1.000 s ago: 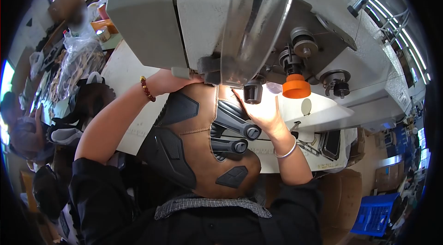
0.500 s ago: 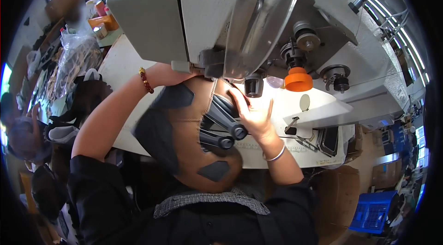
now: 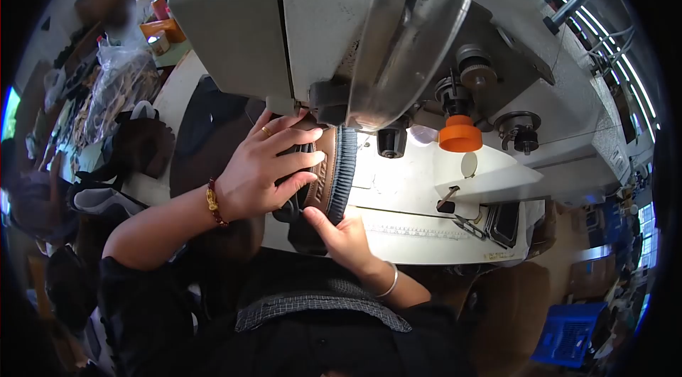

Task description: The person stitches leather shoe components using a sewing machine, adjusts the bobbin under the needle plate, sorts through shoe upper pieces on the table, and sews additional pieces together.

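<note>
A brown and dark leather piece (image 3: 323, 182) with a ribbed dark edge and raised marks on its brown band is under the sewing machine's head (image 3: 327, 104). My left hand (image 3: 259, 164) grips it from the left, fingers bent over the band and a black strap. At its lower end, my right hand (image 3: 344, 238) pinches the edge with the thumb on top; its other fingers are partly hidden. The machine's needle area is hidden behind the head. Dark material (image 3: 213, 143) from the piece spreads out left of my left hand.
An orange knob (image 3: 459, 134) and a clear plastic guard (image 3: 412, 43) hang from the machine. On the white table lie a ruler (image 3: 419, 232), scissors (image 3: 469, 228) and a black tray (image 3: 503, 224). A blue crate (image 3: 568, 334) stands on the floor at right.
The leather piece has been turned and swung left, so its ribbed edge now shows. My left hand has come out from behind the machine head onto it; my right hand has moved down and left.
</note>
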